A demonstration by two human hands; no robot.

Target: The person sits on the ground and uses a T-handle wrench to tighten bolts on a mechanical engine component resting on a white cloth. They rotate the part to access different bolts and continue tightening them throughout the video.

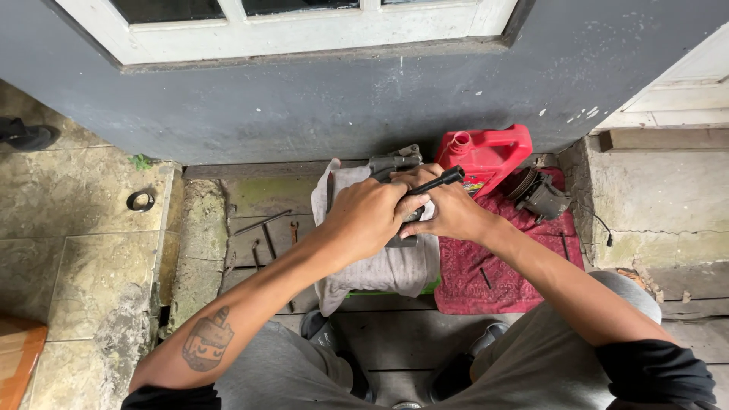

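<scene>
Metal machine part (pixel 395 163), grey, sits on a grey cloth (pixel 383 266) at the foot of the dark grey wall (pixel 304 99), mostly hidden under both hands. Largest thing beside it: a red mat (pixel 486 281) just right of the cloth, bearing loose dark bolts. On the mat's far end, against the wall, stands a red plastic jug (pixel 490 152) with a spout; a small multicoloured label shows low on its front, partly covered by the right hand. Right of the jug, a dark round pulley-like part (pixel 539 193). Left hand (pixel 368 220) curled tight, fingers pressed together over the part. Right hand (pixel 448 209) closed around a black socket wrench (pixel 433 184), whose handle juts up toward the jug. Left of the cloth, thin rusty tools (pixel 266 228) lie on worn boards; further left, a small black ring (pixel 140 200) on stone tile.
</scene>
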